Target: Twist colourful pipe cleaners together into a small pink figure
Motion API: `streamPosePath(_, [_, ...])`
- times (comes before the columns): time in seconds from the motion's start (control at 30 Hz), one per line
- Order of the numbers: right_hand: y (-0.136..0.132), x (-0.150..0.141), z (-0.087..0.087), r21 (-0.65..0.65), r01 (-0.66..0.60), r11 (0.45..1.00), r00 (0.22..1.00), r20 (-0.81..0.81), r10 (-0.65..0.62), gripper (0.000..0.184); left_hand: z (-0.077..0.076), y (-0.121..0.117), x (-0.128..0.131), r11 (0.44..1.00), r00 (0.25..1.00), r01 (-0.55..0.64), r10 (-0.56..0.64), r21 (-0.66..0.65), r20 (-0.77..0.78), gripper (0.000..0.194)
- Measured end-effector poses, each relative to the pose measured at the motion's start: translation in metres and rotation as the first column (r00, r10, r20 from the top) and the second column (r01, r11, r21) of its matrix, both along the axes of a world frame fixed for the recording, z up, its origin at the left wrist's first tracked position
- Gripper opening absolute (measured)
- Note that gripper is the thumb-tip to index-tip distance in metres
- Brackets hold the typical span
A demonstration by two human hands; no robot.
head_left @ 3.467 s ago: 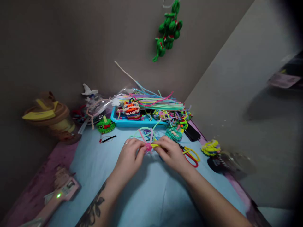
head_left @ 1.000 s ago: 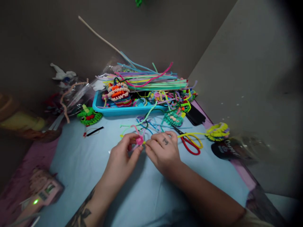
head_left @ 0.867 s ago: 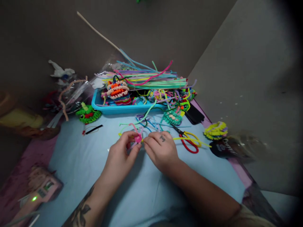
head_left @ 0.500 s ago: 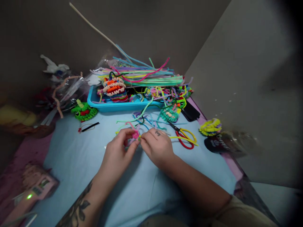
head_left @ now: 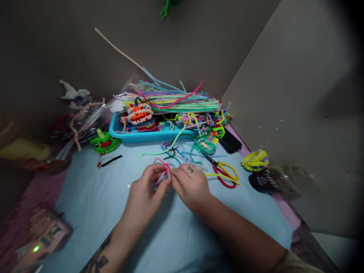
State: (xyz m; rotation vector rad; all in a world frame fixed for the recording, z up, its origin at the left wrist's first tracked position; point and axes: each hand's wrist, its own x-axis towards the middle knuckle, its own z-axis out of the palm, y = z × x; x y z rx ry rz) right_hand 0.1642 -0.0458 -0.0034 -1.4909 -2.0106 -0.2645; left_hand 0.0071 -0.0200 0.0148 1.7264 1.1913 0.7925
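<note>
Both hands meet over the light blue cloth [head_left: 167,227]. My left hand [head_left: 148,187] pinches a small piece of pink and lilac pipe cleaners [head_left: 166,168] with thumb and fingers; loops of it stick up above the fingertips. My right hand [head_left: 192,185] is closed against the right side of the same piece, its fingertips pressed together on it and partly hidden. A yellow pipe cleaner [head_left: 224,176] reaches out to the right from behind the right hand. Scissors [head_left: 224,170] with one yellow and one red handle lie just beyond that hand, blades slightly apart.
A blue tray [head_left: 153,137] behind the hands holds pipe-cleaner pieces and a bundle of long pipe cleaners [head_left: 176,98]. A green pipe-cleaner figure [head_left: 105,143] stands left. On the right are a yellow twisted piece [head_left: 256,160] and a clear cup [head_left: 292,182] on its side. A pink device [head_left: 47,239] glows green.
My view has tilted up, so everything sits lower in the picture. The pink piece has turned between my fingers, and its strands now show as open loops.
</note>
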Motion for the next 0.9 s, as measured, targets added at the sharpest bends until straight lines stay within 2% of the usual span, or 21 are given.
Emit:
streamPosePath(0.17, [0.0, 0.001, 0.001, -0.007, -0.053, 0.999, 0.997, -0.059, 0.053, 0.022, 0.0, 0.0, 0.001, 0.999, 1.0, 0.017, -0.017, 0.048, 0.014, 0.024])
streamPosePath(0.27, [-0.001, 0.002, 0.0, -0.018, -0.077, 0.997, 0.992, -0.102, 0.074, 0.021, 0.0, 0.0, 0.001, 1.0, 0.999, 0.009, -0.01, 0.026, 0.041, 0.022])
streamPosePath(0.4, [-0.001, 0.002, 0.0, -0.049, -0.067, 0.997, 0.993, -0.103, 0.061, 0.019, 0.0, 0.003, 0.002, 0.991, 0.989, 0.005, 0.014, -0.13, 0.144, 0.027])
streamPosePath(0.53, [-0.001, 0.0, 0.002, -0.046, -0.093, 0.995, 0.994, -0.067, 0.09, 0.019, -0.003, 0.008, 0.005, 0.953, 0.961, -0.034, 0.113, -0.3, 0.251, 0.037])
streamPosePath(0.63, [-0.002, -0.001, 0.002, -0.046, -0.103, 0.994, 0.994, -0.046, 0.101, 0.018, -0.005, 0.012, 0.007, 0.926, 0.944, -0.05, 0.167, -0.374, 0.286, 0.041])
streamPosePath(0.77, [-0.004, 0.0, 0.0, -0.079, -0.06, 0.995, 0.996, -0.066, 0.055, 0.016, -0.004, 0.012, 0.008, 0.947, 0.937, -0.063, 0.165, -0.314, 0.308, 0.032])
streamPosePath(0.9, [-0.004, 0.0, -0.002, -0.105, -0.028, 0.994, 0.995, -0.102, 0.017, 0.016, -0.001, 0.007, 0.006, 0.985, 0.982, -0.091, 0.113, -0.145, 0.154, 0.026])
